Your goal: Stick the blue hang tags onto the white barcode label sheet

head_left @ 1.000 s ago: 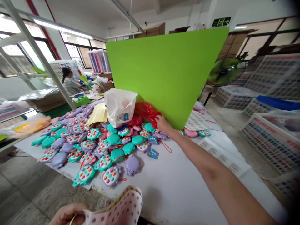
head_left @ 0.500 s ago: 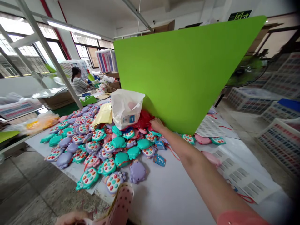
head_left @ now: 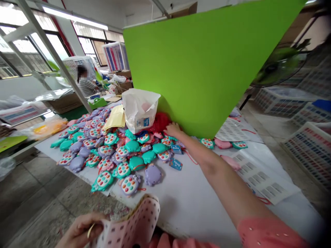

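Between the thumb and fingers of the left hand (head_left: 86,229) is one end of the dotted sheet (head_left: 126,225), gripped; it is pale pink with rows of dark marks, and its far end curves up toward the edge of the worktop (head_left: 178,203). Beyond it, the right hand (head_left: 173,129) reaches across with fingers partly curled at the red bag (head_left: 160,121), touching its near right side; whether they grip it, I cannot tell.

Just left of the right hand and touching the red bag stands the white bag (head_left: 141,112), open at the top, with a blue label low on its front. The yellow paper (head_left: 116,117) lies left of that, on the toys (head_left: 103,150). These teal, purple and pink toys, many with coloured bumps, spread in a heap left of the right hand and beyond the left one. Two blue tags (head_left: 176,164) lie just nearer than the right hand, beside a red cord.

Right behind the right hand rises the green board (head_left: 193,75). To the right of that forearm lie printed sheets (head_left: 258,175) and a few more toys. Farther right are the fan (head_left: 278,67) and crates (head_left: 307,155); far beyond the left hand, a person (head_left: 86,84) in a striped top sits.
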